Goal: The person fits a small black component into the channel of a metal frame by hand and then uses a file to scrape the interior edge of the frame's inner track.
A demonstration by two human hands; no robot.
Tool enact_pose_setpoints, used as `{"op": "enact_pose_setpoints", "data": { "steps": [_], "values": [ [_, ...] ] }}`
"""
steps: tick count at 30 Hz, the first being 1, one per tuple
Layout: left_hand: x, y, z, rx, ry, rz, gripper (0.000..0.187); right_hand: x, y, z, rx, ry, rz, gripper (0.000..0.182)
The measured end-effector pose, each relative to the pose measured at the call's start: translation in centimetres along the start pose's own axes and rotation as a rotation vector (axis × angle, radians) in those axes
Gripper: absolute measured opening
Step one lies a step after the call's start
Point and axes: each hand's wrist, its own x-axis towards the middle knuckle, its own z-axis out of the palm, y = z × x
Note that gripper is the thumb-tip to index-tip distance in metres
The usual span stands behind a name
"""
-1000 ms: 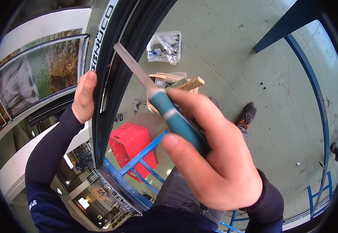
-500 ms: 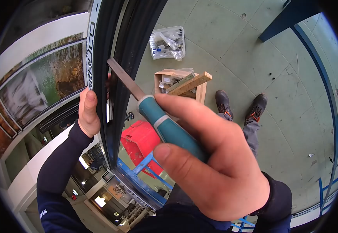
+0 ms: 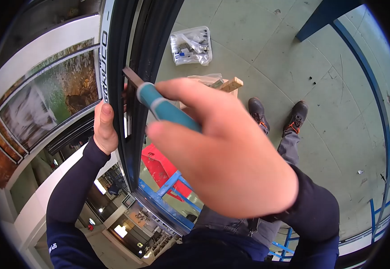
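Observation:
My right hand (image 3: 231,152) is wrapped round the teal handle of a chisel (image 3: 170,112). The chisel's flat metal blade points up and left, its tip at a slot in the dark frame profile (image 3: 148,49). Lower on the same profile, my left hand (image 3: 106,127) grips the outer edge, thumb upright on the near side and fingers hidden behind it. A light strip with printed lettering (image 3: 106,45) runs along this edge above my left thumb.
A clear plastic box (image 3: 191,46) of bagged parts stands on the floor, near a carton with wooden pieces (image 3: 232,85) partly behind my right hand. A red container (image 3: 159,166) and blue metal bars (image 3: 170,183) are below. A blue stand (image 3: 329,18) rises at upper right.
My right hand has moved up and left with the chisel, its handle now closer to the frame and less blade showing. My left hand keeps its grip.

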Motion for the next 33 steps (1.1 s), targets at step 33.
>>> {"op": "enact_pose_setpoints", "data": {
  "steps": [33],
  "values": [
    [-0.4, 0.0, -0.5, -0.063, -0.007, -0.076, 0.111, 2.3, 2.7, -1.2, -0.163, 0.013, -0.236, 0.027]
  ]
}}
